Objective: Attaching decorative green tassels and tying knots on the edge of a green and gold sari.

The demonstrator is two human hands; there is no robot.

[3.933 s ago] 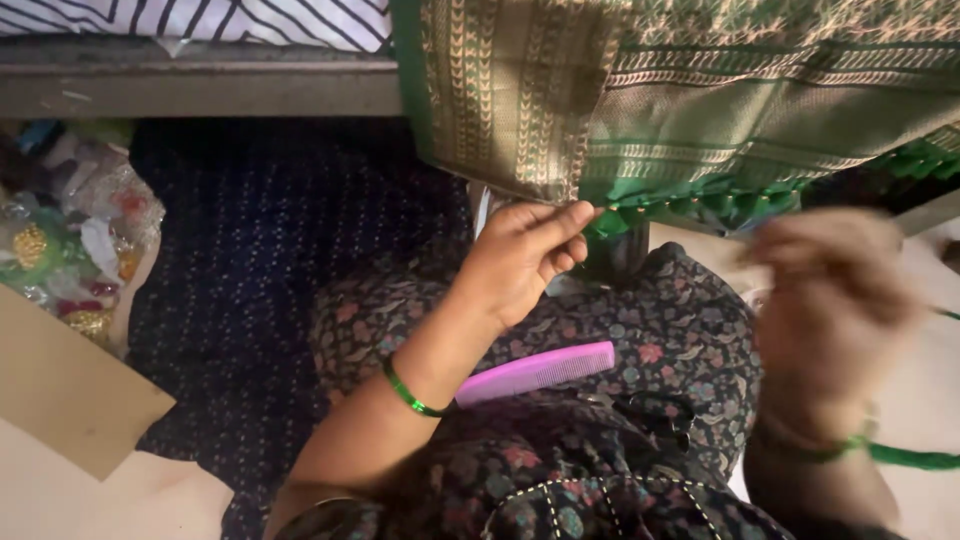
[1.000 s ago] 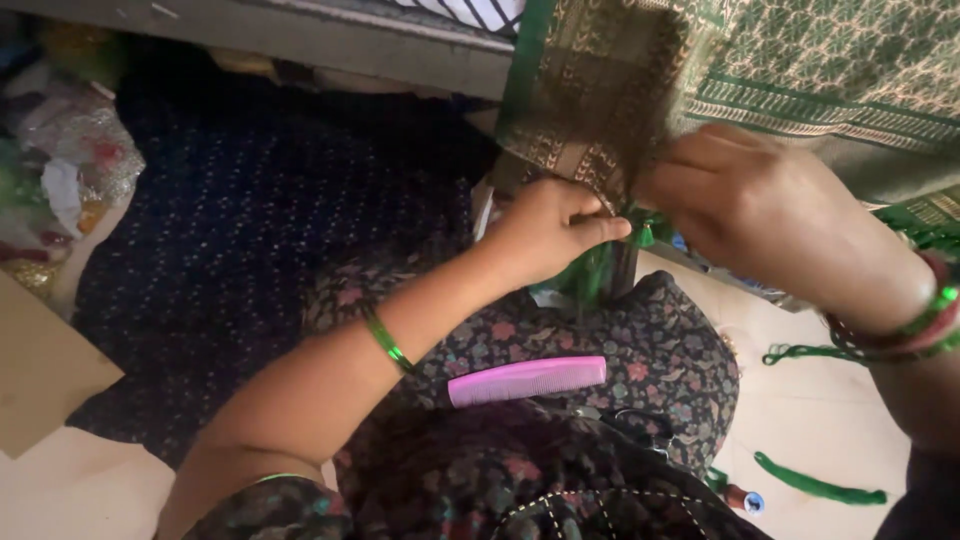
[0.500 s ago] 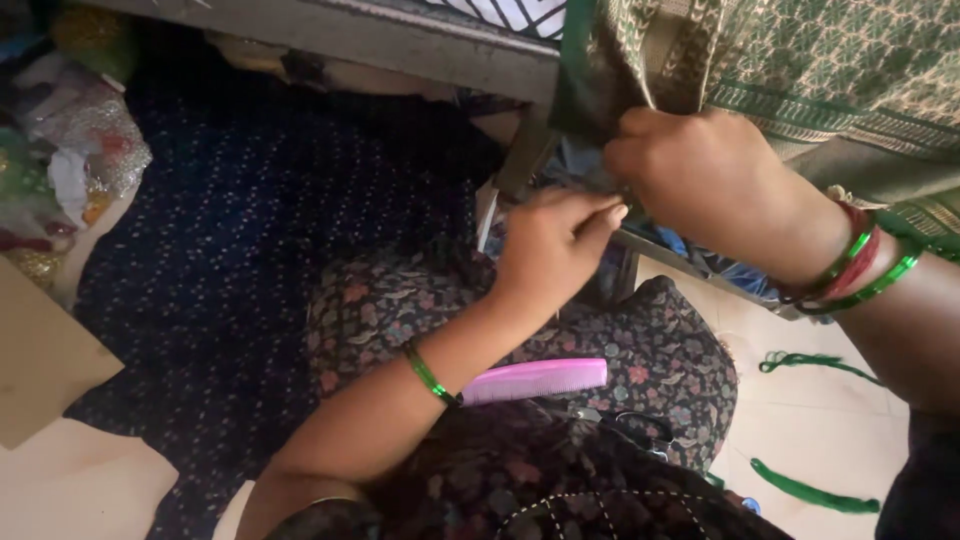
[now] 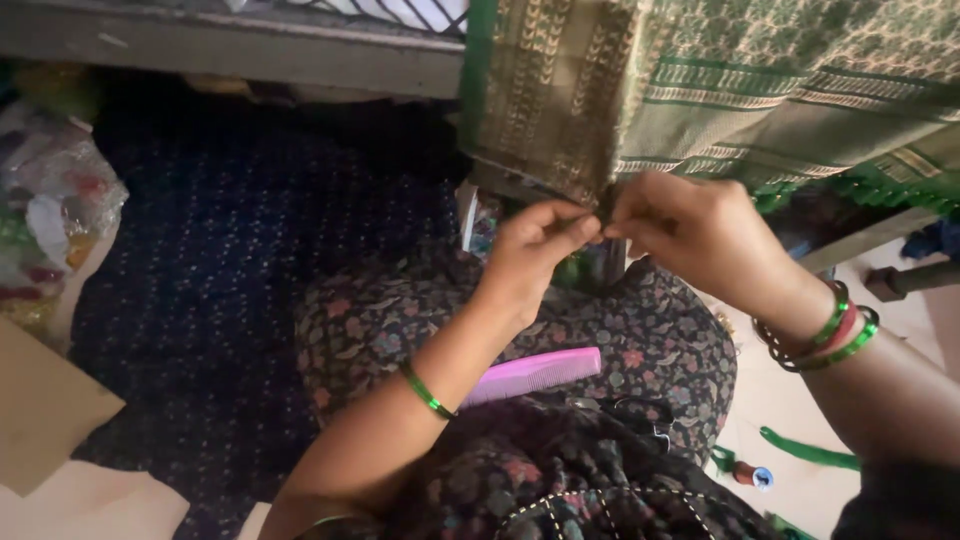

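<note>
Right at six o'clock sits the person's lap in dark floral cloth (image 4: 640, 340), and a pink comb (image 4: 535, 374) lies across it, just beside the left forearm with its green bangle (image 4: 426, 390). Off at four o'clock a small thread spool (image 4: 752, 474) and a green strip (image 4: 810, 450) lie on the floor. Up toward the centre, the left hand (image 4: 530, 255) and the right hand (image 4: 700, 235) meet, fingers (image 4: 575, 228) of both pinched tight together on the lower edge of the green and gold woven fabric (image 4: 560, 100). That fabric hangs down from twelve to two o'clock. At nine o'clock, a dark dotted mat (image 4: 190, 290); farther out, a plastic bag of coloured bits (image 4: 50, 230).
</note>
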